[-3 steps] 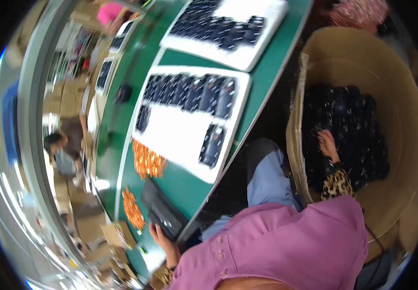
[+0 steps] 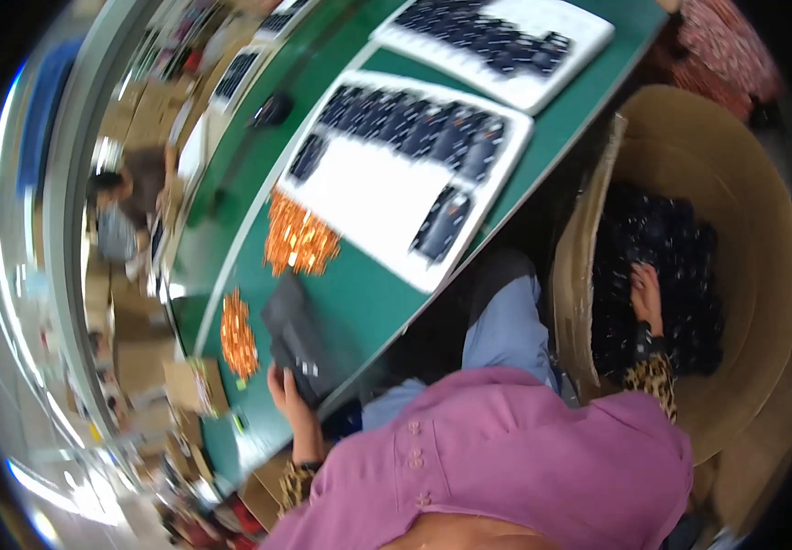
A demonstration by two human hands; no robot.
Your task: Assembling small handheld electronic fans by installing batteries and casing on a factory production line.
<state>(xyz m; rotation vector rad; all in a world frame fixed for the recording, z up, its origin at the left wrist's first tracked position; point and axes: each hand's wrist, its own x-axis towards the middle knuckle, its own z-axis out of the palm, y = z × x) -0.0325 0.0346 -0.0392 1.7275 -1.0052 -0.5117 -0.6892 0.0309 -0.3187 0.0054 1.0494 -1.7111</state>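
Note:
At the table's near edge, my left hand is closed around the near end of a dark grey oblong thing, whose kind is unclear. Inside a large round-sided cardboard box to the right, my right hand is sunk among a heap of shiny black pieces. Its fingers are curled down, and whatever lies between them is hidden. Beyond the grey thing are two piles of orange strips, a larger pile and a narrower pile.
A white tray with rows of black pieces lies on the green table; a second such tray is behind it. A dark object rests farther left. Across the table sits another person. Someone in patterned red is at the far right.
The view has swung, so the trays and orange piles appear shifted. Both hands stay at the same things, the left at the grey thing and the right in the box.

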